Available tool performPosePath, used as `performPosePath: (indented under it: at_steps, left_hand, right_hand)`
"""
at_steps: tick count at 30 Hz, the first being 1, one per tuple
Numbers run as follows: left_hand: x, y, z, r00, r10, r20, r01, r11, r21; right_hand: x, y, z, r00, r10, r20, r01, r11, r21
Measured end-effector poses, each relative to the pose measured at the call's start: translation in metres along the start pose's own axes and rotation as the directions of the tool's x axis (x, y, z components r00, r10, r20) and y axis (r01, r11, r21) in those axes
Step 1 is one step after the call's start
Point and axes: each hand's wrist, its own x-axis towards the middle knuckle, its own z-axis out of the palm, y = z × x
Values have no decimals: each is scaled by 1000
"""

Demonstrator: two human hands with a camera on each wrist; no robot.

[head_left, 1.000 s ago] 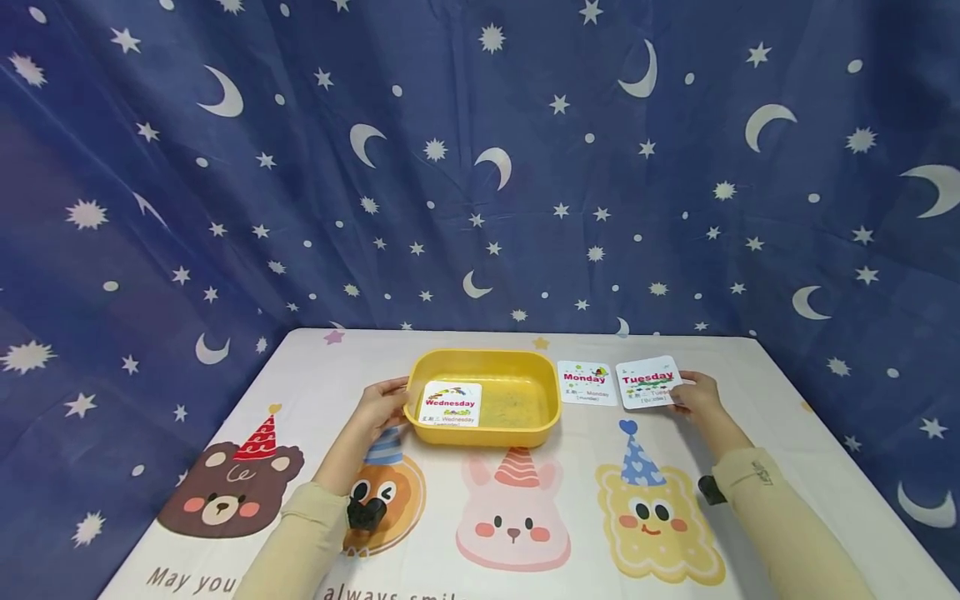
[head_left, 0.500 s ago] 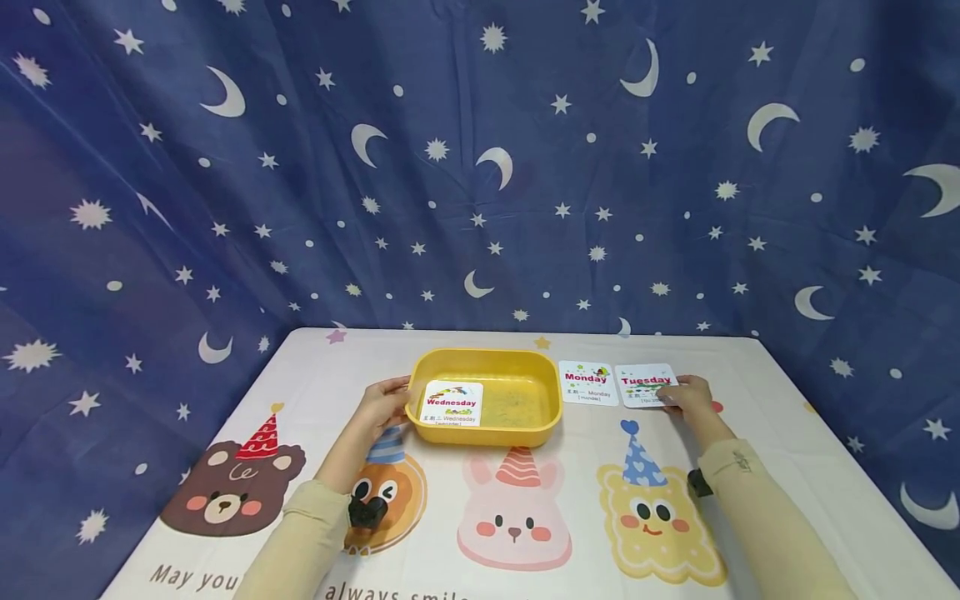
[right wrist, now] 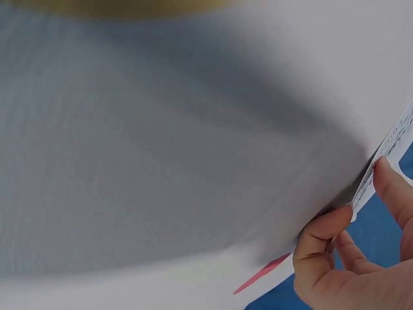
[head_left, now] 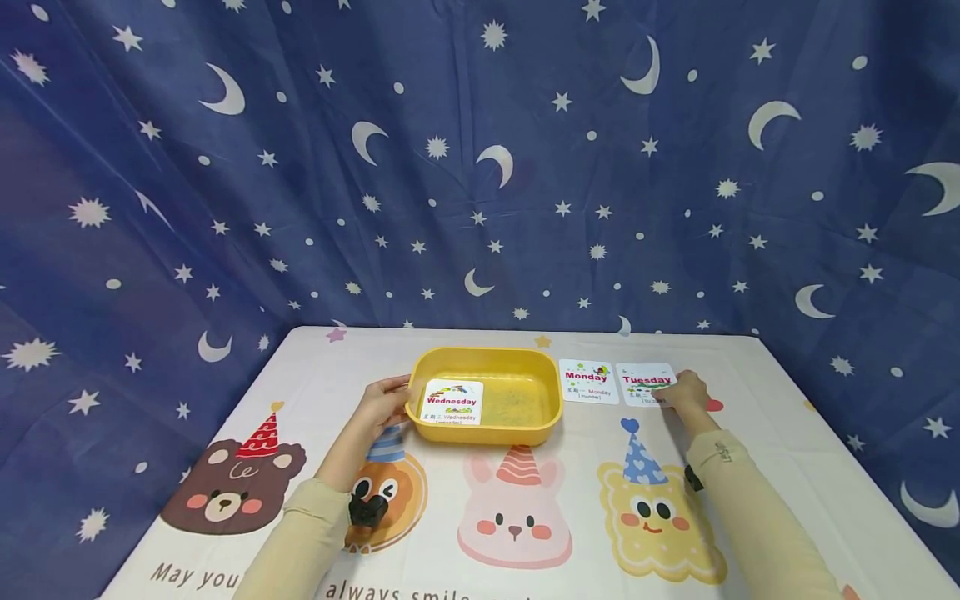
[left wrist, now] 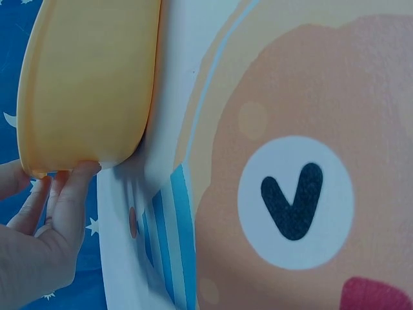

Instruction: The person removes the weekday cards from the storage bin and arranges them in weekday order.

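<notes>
My left hand (head_left: 381,408) grips the left end of a shallow yellow plastic tray (head_left: 525,435); in the left wrist view its fingers (left wrist: 66,203) meet the tray's rim. Inside, at the left, lies a white Wednesday card (head_left: 452,403). To the right of the tray a Monday card (head_left: 588,382) lies flat on the table. Beside it is the Tuesday card (head_left: 643,380), whose lower right corner my right hand (head_left: 687,400) pinches. The right wrist view has that card (right wrist: 389,148) edge-on, with one fingertip on its printed face and a curled finger at its corner.
A white tablecloth (head_left: 300,383) with printed cartoon animals and party hats covers the table. A dark blue curtain (head_left: 480,250) with moons and stars hangs behind and at both sides.
My right hand has moved left and lowered the tilted Tuesday card flat, lined up beside the Monday card. The left hand and the tray have stayed in place.
</notes>
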Motion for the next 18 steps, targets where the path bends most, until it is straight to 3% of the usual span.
performPosePath:
  at_steps: [9,12,15,18]
  left_hand:
    - [-1,2,0,1000,12,1,-12,1000,-5]
    - [-1,1,0,1000,13,4,-13,1000,-2]
    - [-1,0,0,1000,8,2,-8,1000,0]
    - [0,0,0,1000,7,5,-7,1000,-5]
  right_hand:
    - [0,-7,-4,994,71,79,-58,987,-148]
    - [0,-7,-3,990,100,102,-83,985,-153]
    - [-1,-2,-5,990,64,126,-45,988,-150]
    - [10,9,-5,982,48,182,-27,992,-121]
